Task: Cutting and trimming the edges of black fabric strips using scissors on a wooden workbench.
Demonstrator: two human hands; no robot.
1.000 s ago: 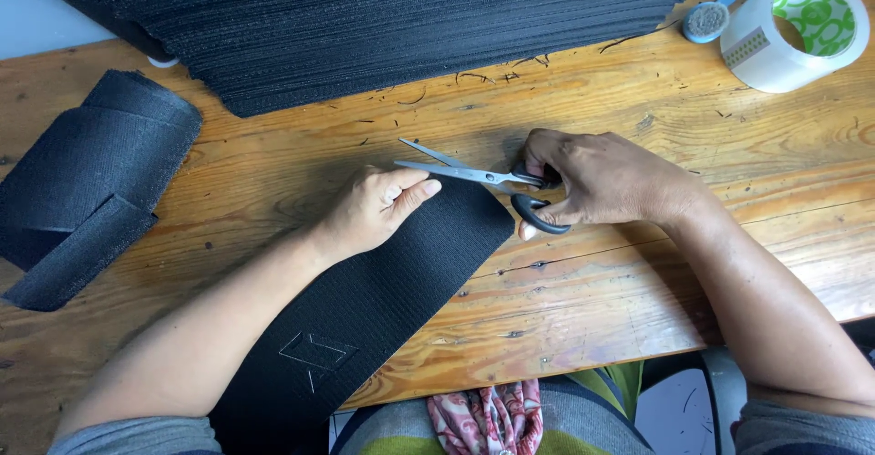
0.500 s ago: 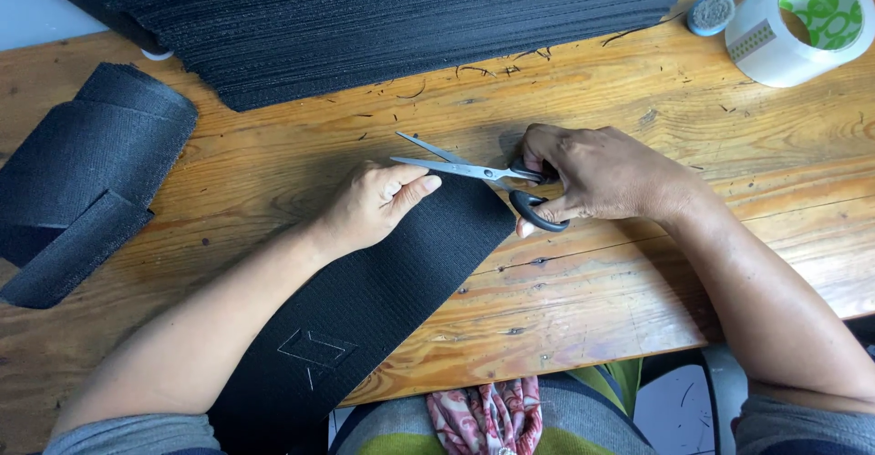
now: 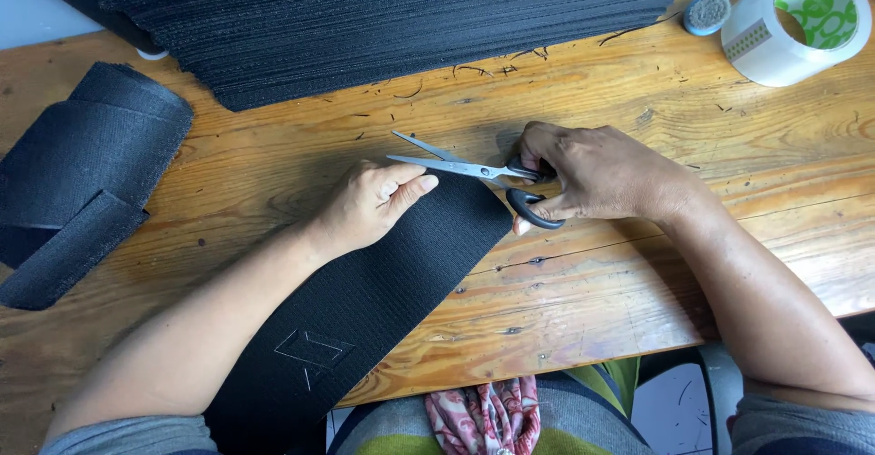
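Your right hand (image 3: 606,177) grips the scissors (image 3: 474,174), blades open. Your left hand (image 3: 374,204) lies flat, pinning the black strip (image 3: 365,309) on the table (image 3: 638,99).

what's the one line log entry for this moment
left hand pressing black strap | right hand holding open scissors at strap end | wooden table

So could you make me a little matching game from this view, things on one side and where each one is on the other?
Things:
1. scissors
2. tape roll
3. rolled black fabric
4. black strip

Places:
A. far right corner of the table
B. left side of the table
C. under the left hand, running off the near edge
D. in the right hand, blades open

Pairs: 1-D, 2-A, 3-B, 4-C
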